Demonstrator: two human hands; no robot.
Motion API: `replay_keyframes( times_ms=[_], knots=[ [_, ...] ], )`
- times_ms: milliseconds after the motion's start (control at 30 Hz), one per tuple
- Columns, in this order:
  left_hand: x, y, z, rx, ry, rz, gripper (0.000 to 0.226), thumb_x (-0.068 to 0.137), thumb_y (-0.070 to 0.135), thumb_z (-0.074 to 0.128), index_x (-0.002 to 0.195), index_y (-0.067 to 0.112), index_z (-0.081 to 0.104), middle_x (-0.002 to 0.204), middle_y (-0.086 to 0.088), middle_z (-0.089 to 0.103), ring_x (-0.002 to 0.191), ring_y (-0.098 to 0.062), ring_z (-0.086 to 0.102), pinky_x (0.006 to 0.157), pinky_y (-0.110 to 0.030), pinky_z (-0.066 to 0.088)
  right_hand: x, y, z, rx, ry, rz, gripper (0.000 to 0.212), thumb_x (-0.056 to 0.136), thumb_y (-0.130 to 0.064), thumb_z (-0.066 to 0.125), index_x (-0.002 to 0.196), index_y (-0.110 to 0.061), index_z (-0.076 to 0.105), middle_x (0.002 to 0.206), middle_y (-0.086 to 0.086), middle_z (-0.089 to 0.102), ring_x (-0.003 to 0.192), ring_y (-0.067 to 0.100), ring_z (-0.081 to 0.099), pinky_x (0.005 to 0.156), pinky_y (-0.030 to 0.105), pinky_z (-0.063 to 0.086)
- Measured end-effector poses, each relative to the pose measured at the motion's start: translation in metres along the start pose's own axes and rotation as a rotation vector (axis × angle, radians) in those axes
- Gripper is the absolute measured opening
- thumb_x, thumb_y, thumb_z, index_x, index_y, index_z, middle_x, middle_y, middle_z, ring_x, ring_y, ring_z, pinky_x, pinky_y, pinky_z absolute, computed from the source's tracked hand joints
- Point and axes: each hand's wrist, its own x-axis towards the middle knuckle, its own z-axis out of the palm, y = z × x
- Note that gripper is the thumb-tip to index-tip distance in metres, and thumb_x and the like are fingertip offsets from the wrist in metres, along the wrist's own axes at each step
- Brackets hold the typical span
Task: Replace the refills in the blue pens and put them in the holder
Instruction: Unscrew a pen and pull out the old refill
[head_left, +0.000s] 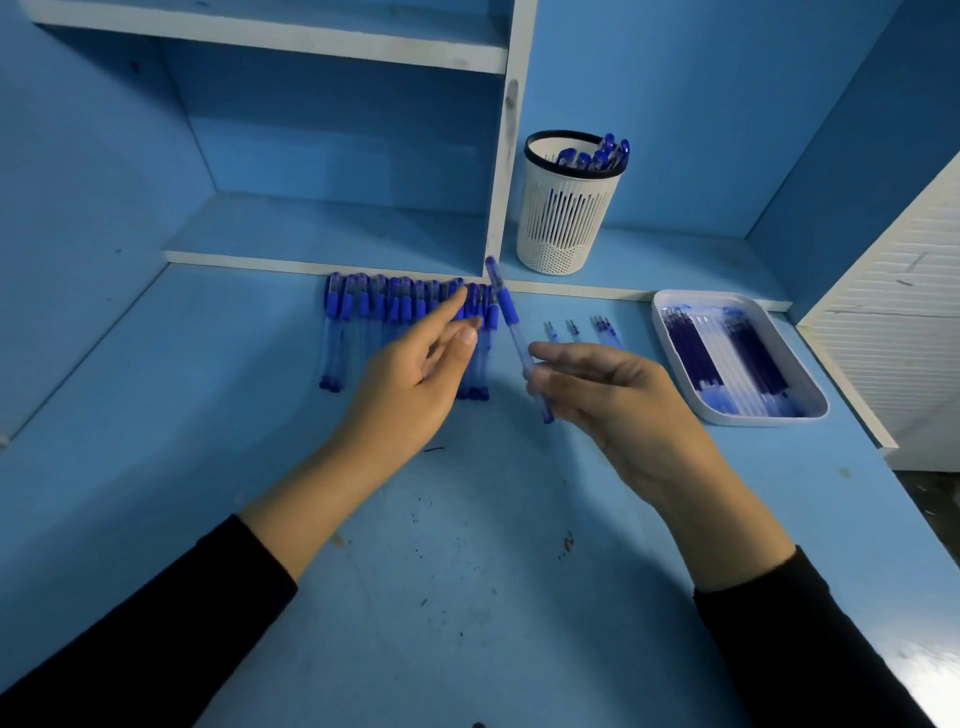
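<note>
My right hand (602, 395) grips a capped blue pen (511, 322) by its lower barrel, tilted with the cap end toward the shelf. Beside it hovers my left hand (415, 374), fingers relaxed and holding nothing, over the right end of a row of several blue pens (374, 312) lying on the desk. A white slotted holder (566, 218) with a black rim stands on the low shelf and contains several blue pens. At the right, a white tray (675, 306) is filled with several refills (727, 358). A few used refills (602, 330) lie on the desk beyond my right hand.
The blue desk (467, 545) carries ink specks near the front. A white shelf divider (506, 156) rises just left of the holder. A white slatted panel (904, 312) bounds the desk on the right.
</note>
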Motion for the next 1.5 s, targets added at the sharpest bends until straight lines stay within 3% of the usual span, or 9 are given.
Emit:
replay_keyframes(
  times_ms=[100,267,433,533,667,867,1033,1200,1500],
  knots=[
    [-0.003,0.011,0.008,-0.305,0.043,-0.058,0.04,0.1,0.021,0.053,0.14,0.026,0.047,0.102,0.014,0.073,0.102,-0.006,0.069,0.099,-0.027,0.05,-0.014,0.004,0.013,0.059,-0.011,-0.054,0.022,0.079,0.003,0.07,0.096,-0.01,0.075,0.092,0.014,0.074,0.08,0.019,0.068,0.066,0.02,0.053],
    [-0.01,0.024,0.011,-0.575,0.138,-0.039,0.035,0.094,0.008,0.061,0.12,0.031,0.057,0.084,-0.002,0.076,0.097,-0.016,0.072,0.091,-0.029,0.055,-0.025,0.009,0.026,0.029,-0.032,-0.146,0.023,0.079,0.004,0.071,0.096,-0.011,0.075,0.087,0.007,0.076,0.079,0.015,0.07,0.071,0.023,0.055],
    [-0.009,0.015,-0.002,-0.393,0.124,0.09,0.034,0.094,0.008,0.063,0.12,0.029,0.061,0.085,0.003,0.075,0.088,-0.015,0.071,0.087,-0.024,0.053,-0.025,0.007,0.021,0.005,0.053,-0.248,0.02,0.082,0.0,0.071,0.099,-0.009,0.074,0.09,0.005,0.076,0.083,0.011,0.069,0.079,0.023,0.055],
    [-0.014,0.008,-0.011,-0.213,0.026,0.11,0.033,0.091,0.008,0.066,0.118,0.028,0.064,0.085,0.003,0.07,0.08,-0.022,0.071,0.077,-0.024,0.055,-0.023,0.004,0.014,0.025,0.115,-0.331,0.025,0.084,-0.001,0.069,0.107,-0.012,0.07,0.093,0.005,0.074,0.085,0.012,0.068,0.08,0.023,0.055],
    [-0.024,0.001,-0.014,-0.153,-0.126,0.059,0.031,0.085,0.017,0.068,0.112,0.031,0.067,0.085,0.01,0.067,0.069,-0.017,0.069,0.066,-0.024,0.057,-0.02,0.008,0.009,-0.011,0.102,-0.369,0.033,0.083,-0.006,0.069,0.114,-0.017,0.066,0.1,0.005,0.073,0.091,0.013,0.068,0.086,0.027,0.055],
    [-0.029,-0.006,-0.014,-0.059,-0.202,0.126,0.028,0.09,0.011,0.069,0.109,0.031,0.069,0.093,0.004,0.064,0.067,-0.018,0.061,0.061,-0.025,0.049,-0.018,0.02,0.012,-0.054,0.065,-0.391,0.017,0.082,-0.001,0.07,0.097,-0.01,0.068,0.077,-0.004,0.071,0.073,0.009,0.064,0.074,0.021,0.053],
    [-0.028,-0.008,-0.01,-0.077,-0.222,0.096,0.017,0.086,0.02,0.07,0.096,0.033,0.067,0.091,0.007,0.07,0.049,-0.013,0.032,0.049,-0.022,0.032,-0.018,0.029,0.011,-0.029,0.07,-0.378,0.011,0.081,0.002,0.069,0.085,-0.008,0.065,0.076,-0.004,0.072,0.072,0.009,0.066,0.072,0.019,0.052],
    [-0.026,-0.006,-0.008,-0.115,-0.231,0.057,0.02,0.088,0.01,0.07,0.084,0.029,0.066,0.104,0.014,0.073,0.044,-0.006,0.032,0.046,-0.019,0.032,-0.017,0.033,0.011,0.039,0.089,-0.372,0.012,0.08,0.008,0.066,0.078,-0.003,0.063,0.078,-0.005,0.074,0.073,0.008,0.068,0.072,0.018,0.053],
    [-0.027,-0.005,-0.009,-0.133,-0.295,0.066,0.037,0.09,0.011,0.064,0.092,0.047,0.07,0.106,-0.016,0.068,0.045,-0.012,0.032,0.045,-0.024,0.029,-0.018,0.037,0.01,0.039,0.092,-0.399,0.018,0.082,0.012,0.063,0.076,-0.005,0.059,0.079,-0.006,0.073,0.076,0.008,0.068,0.074,0.018,0.052]
  ],
)
